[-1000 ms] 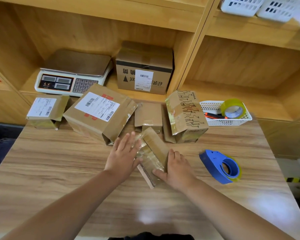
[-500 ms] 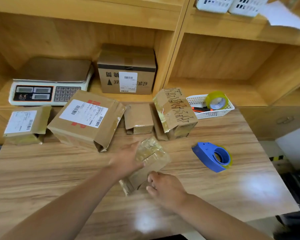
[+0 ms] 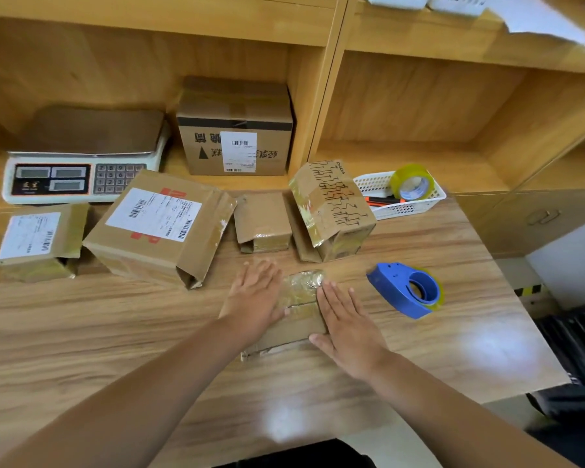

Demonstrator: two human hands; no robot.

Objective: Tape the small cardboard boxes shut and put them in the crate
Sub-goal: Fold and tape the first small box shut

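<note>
Four boxes (image 3: 159,228) behind the small box (image 3: 296,319); blue tape dispenser (image 3: 407,290) rightward

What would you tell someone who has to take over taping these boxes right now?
Left hand and right hand: both open, fingers straight, flat on the small box on the table.
Blue tape dispenser lies to its right, untouched.
Four other boxes stand behind it.
Done: tape covers this box's far end.
Left: the other boxes, then the crate, which I cannot clearly see.

Both flat hands, left hand (image 3: 255,298) and right hand (image 3: 348,324), are pressing a taped small box (image 3: 298,310) on the bench (image 3: 81,332), a blue tape dispenser (image 3: 407,290) lying near.
</note>
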